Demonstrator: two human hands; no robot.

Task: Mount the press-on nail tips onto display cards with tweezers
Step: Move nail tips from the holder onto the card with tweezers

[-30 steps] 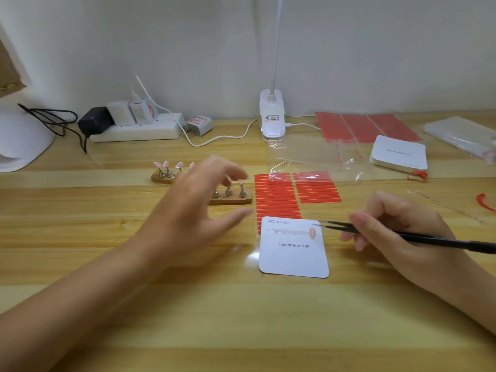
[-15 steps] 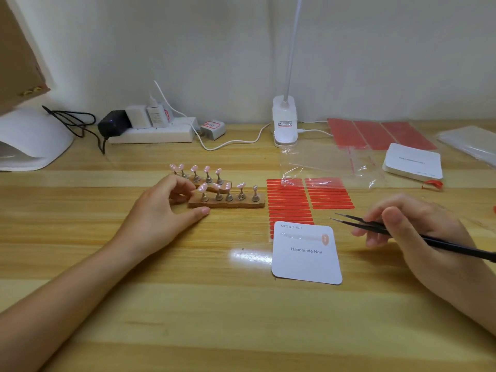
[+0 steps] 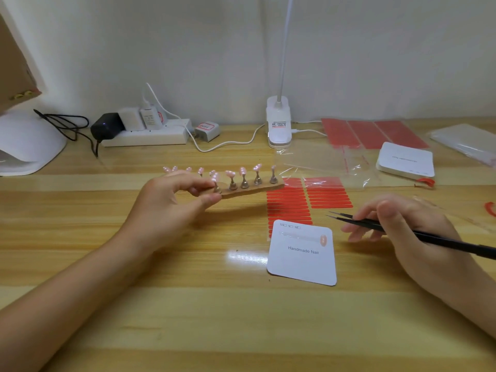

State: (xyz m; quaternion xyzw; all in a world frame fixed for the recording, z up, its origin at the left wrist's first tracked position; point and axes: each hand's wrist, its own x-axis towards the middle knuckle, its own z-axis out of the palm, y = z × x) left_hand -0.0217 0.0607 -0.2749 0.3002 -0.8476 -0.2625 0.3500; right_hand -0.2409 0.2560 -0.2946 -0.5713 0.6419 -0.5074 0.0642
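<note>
Left hand (image 3: pixel 171 208) pinching wooden nail stand (image 3: pixel 249 189) by its end, tilted up, likely bringing nail tips (image 3: pixel 243 171) within reach. Right hand (image 3: pixel 408 232) gripping black tweezers (image 3: pixel 402 230), points slightly apart, aimed toward display card (image 3: pixel 302 260).

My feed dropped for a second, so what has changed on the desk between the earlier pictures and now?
The left hand reached to the front wooden nail stand, took hold of its left end and lifted it off the desk, tilted. The right hand kept holding the tweezers, tips apart and empty. The white card with one nail on it stayed put, as did the red strips.
</note>
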